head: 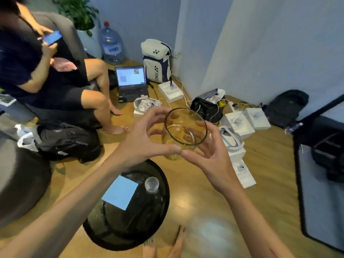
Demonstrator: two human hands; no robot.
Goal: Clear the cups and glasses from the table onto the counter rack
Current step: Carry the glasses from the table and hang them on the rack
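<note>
Up in the air above the floor, a clear glass (185, 131) is cupped between both hands, its rim tilted toward the camera. The left hand (145, 138) curls round its left side with fingers spread over the top edge; the right hand (208, 155) wraps the right side and underside, fingertips showing through the wall. The 2 thumbs nearly meet just below the rim, so both hands are clamped on the glass.

Below the hands, a round black table (130, 228) holds a blue sheet (120, 192) and 1 small clear cup (151, 184) standing just beside the sheet's right corner; whether it holds anything is hard to tell through the blur.

Beyond, on the wooden floor, an open laptop (131, 81) sits next to a white backpack (157, 61), with white boxes (240, 123) and cables scattered to the right. A large water bottle (111, 45) stands by the wall. At left, a seated person (28, 71) holds a phone (53, 38), and a black bag (68, 140) lies near their feet.
</note>
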